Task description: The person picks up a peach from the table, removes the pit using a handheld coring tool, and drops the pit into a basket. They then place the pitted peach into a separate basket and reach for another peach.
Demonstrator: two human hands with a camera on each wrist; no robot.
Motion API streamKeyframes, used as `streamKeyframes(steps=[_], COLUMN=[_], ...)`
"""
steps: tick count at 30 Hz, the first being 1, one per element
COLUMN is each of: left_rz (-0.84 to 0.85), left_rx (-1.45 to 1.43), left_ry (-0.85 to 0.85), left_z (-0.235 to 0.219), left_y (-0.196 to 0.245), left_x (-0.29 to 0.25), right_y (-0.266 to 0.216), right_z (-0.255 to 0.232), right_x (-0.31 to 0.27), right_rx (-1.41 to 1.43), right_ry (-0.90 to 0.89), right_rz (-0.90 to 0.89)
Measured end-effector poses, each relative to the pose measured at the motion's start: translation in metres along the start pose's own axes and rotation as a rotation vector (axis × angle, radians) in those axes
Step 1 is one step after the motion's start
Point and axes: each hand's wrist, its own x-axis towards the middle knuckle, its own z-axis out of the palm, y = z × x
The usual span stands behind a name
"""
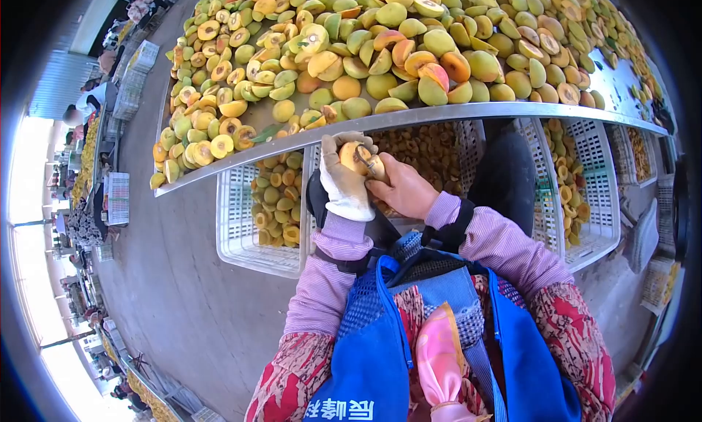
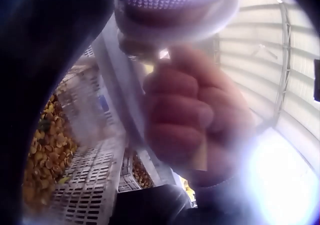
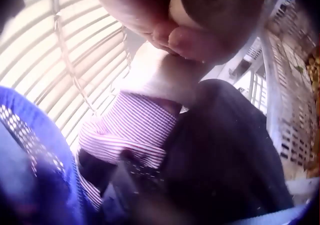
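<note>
In the head view, my gloved left hand [image 1: 342, 177] holds a yellow fruit [image 1: 352, 157] just below the table's metal edge. My bare right hand [image 1: 406, 189] grips the short handle of a small tool [image 1: 377, 169], whose dark curved part lies against the fruit. The left wrist view shows the right hand's curled fingers [image 2: 175, 107] close up, with the handle's pale end [image 2: 200, 157] below them. A round handle end [image 3: 212, 2] stands out beside the right hand [image 3: 145, 10] in the right wrist view. Glove and fruit are partly hidden in both wrist views.
Halved and whole fruit [image 1: 391, 14] cover much of the metal-edged table [image 1: 439, 113]. White slatted crates [image 1: 232, 235] with fruit halves stand beneath, left and right of my legs. Farther left, people work along other tables beside stacked crates [image 1: 118, 189].
</note>
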Motion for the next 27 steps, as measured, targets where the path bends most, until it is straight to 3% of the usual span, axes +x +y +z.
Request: streamKeyframes(steps=[5, 10, 14, 16, 18, 20, 22, 24, 27], left_rz=[-0.06, 0.071, 0.058, -0.095, -0.184, -0.343, -0.359, -0.227, -0.213], left_rx=[-0.088, 0.088, 0.067, -0.096, -0.093, -0.032, -0.035, 0.121, 0.136], left_ry=[-0.033, 0.008, 0.051, -0.068, -0.069, -0.086, -0.057, -0.048, -0.007], left_z=[-0.015, -0.013, -0.007, -0.007, -0.014, -0.013, -0.009, -0.008, -0.006], left_y=[-0.014, -0.017, -0.014, -0.003, -0.007, -0.009, -0.013, -0.016, -0.015], left_x=[0.007, 0.005, 0.002, 0.0, 0.007, 0.011, 0.011, 0.012, 0.009], right_y=[0.006, 0.006, 0.006, 0.01, 0.018, 0.028, 0.031, 0.032, 0.045], right_z=[0.007, -0.001, -0.006, -0.009, -0.018, -0.023, -0.026, -0.018, -0.001], right_x=[0.004, 0.01, 0.007, 0.004, 0.006, 0.007, 0.007, 0.005, 0.005], right_rx=[-0.075, -0.072, -0.234, -0.265, -0.401, -0.402, -0.403, -0.321, 0.206], right_ry=[-0.01, -0.149, -0.181, -0.18, -0.292, -0.291, -0.307, -0.285, -0.358], right_rz=[0.07, 0.119, 0.105, 0.089, 0.073, 0.042, 0.043, 0.057, 0.273])
